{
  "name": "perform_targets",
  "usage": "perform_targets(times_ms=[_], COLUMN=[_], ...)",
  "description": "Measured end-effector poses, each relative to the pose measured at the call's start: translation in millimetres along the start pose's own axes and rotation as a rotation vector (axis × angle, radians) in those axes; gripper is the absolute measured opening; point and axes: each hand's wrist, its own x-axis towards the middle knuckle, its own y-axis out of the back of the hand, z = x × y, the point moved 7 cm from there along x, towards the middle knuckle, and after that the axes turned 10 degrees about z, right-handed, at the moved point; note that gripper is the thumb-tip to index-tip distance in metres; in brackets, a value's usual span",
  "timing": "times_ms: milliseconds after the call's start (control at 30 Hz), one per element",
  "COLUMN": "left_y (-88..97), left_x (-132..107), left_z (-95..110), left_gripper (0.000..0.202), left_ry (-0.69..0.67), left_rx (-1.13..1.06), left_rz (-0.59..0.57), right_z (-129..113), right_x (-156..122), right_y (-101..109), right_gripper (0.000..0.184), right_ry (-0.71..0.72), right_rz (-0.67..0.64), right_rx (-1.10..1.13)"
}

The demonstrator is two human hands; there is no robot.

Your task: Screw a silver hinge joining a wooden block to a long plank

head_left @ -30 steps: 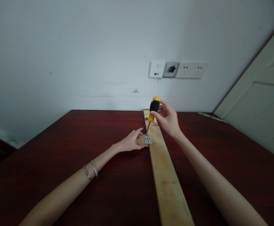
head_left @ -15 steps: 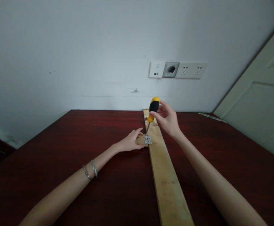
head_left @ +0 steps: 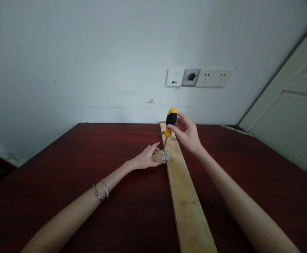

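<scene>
My right hand (head_left: 186,131) grips a screwdriver (head_left: 171,118) with a yellow and black handle, its fingers and thumb closed around the grip. The shaft slants down and its tip meets a silver hinge (head_left: 165,155). One leaf of that hinge lies on a long wooden board (head_left: 183,189), the other on a small wooden block (head_left: 157,156) against the board's left edge. My left hand (head_left: 146,158) holds the small block between thumb and fingers. The exact screw under the tip is too small to make out.
The dark red table (head_left: 111,140) meets a white wall (head_left: 103,52) at the back. Sockets and a switch panel (head_left: 213,78) are mounted on the wall. A white panelled door (head_left: 293,116) stands at the right, and a thin strip (head_left: 236,130) lies near the table's back right edge.
Almost nothing differs. The whole view has shifted very slightly, and both hands keep the same grip and place, with the screwdriver tip still at the hinge.
</scene>
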Motion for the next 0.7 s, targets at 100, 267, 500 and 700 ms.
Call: perform_targets(times_ms=[100,267,500,700], left_y=[0.4,-0.4,-0.1,-0.1], left_x=[0.3,0.4,0.1,0.4], left_z=[-0.3,-2.7,0.4,1.1], left_gripper=[0.09,0.091,0.089,0.089], left_ry=[-0.004,-0.006,-0.003,-0.007], left_rx=[0.009,-0.004,0.019,0.025], left_rz=[0.011,0.012,-0.004,-0.008], right_z=[-0.3,-2.7,-4.4,-2.8], right_x=[0.1,0.4,1.2,0.0], right_y=[-0.1,1.3,3.1,0.8], right_gripper=[0.053,0.053,0.054,0.054], right_ry=[0.003,0.023,0.019,0.023], right_rz=[0.003,0.017,0.044,0.02], right_rx=[-0.009,-0.017,-0.018,-0.021])
